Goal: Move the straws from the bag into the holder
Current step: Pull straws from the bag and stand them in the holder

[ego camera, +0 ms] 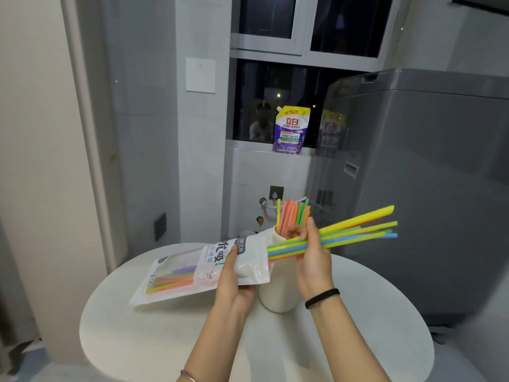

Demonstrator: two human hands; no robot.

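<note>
My left hand [234,282] holds a white straw bag [192,268] lying almost flat above the round table, its mouth pointing right. Several coloured straws show through its clear window. My right hand [311,255] grips a bundle of yellow, green and blue straws [355,230] that sticks out to the right, its left ends level with the bag's mouth. Behind both hands stands a white cylindrical holder [278,296] with several orange, green and yellow straws [293,213] standing upright in it.
The white round table [165,340] carries the holder. A grey washing machine [427,175] stands close on the right. A purple detergent pouch [290,130] sits on the window sill behind. A wall and a door frame are on the left.
</note>
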